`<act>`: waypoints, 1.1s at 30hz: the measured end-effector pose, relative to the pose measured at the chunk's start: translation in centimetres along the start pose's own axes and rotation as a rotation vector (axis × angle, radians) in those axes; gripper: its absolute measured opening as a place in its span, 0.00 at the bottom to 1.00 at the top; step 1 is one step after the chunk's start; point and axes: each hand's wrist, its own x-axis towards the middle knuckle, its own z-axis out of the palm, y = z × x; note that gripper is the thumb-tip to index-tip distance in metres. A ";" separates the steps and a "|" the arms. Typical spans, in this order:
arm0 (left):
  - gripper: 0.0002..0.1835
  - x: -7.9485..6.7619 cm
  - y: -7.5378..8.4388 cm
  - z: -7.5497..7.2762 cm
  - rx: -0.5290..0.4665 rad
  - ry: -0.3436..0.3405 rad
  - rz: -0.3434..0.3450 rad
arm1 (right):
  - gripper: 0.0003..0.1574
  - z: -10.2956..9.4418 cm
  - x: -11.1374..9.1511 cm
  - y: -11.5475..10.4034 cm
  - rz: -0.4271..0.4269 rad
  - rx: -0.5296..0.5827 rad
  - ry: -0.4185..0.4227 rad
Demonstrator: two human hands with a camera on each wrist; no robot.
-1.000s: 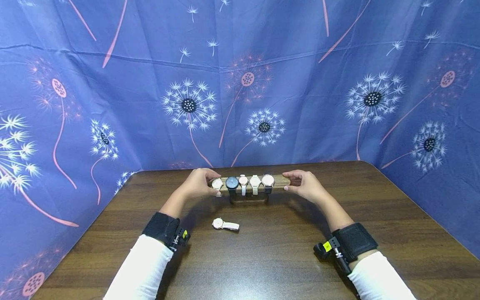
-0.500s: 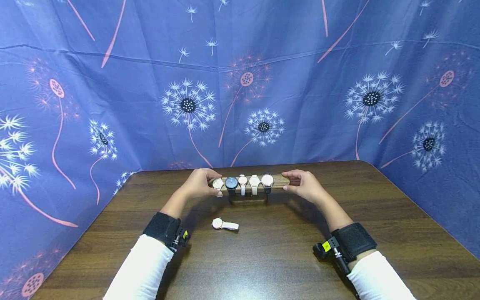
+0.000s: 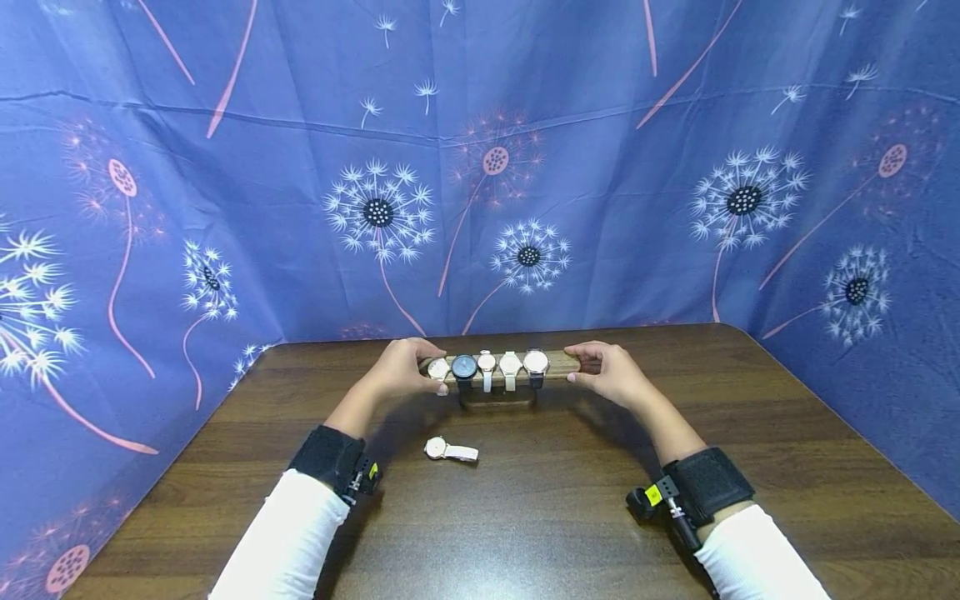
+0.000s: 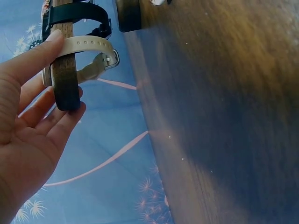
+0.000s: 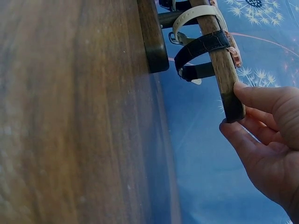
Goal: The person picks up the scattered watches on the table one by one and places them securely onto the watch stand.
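A wooden watch stand stands near the table's far edge, several watches strapped along its bar. My left hand is at the bar's left end and pinches the leftmost watch, which has a pale strap. In the left wrist view its thumb lies over the strap, the other fingers behind the bar. At the bar's other end my right hand grips the bare wood between thumb and fingers. Beside the leftmost watch sits a dark watch. Nearer on the table lies a white-strapped watch.
The stand's base rests on the brown wooden table. A blue cloth with dandelion prints hangs behind the far edge and along the sides.
The leftmost watch has shifted slightly right along the bar, closer to the dark watch, with my left fingers on it. My right hand and the loose watch stay in place.
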 end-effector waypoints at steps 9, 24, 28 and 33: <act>0.33 -0.9 -0.2 -0.2 -0.043 -0.025 -0.054 | 0.28 0.3 -0.1 -0.1 -0.004 0.002 -0.012; 0.21 -4.3 1.4 -1.1 -0.167 0.110 -0.026 | 0.21 -0.5 -0.2 -2.2 -0.062 -0.126 0.132; 0.14 -4.7 1.4 -1.2 -0.217 0.085 -0.048 | 0.19 -0.1 -0.5 -3.8 -0.131 -0.169 0.140; 0.11 -4.9 1.2 -1.5 -0.210 0.079 -0.035 | 0.17 1.8 -0.9 -7.1 -0.256 -0.120 0.068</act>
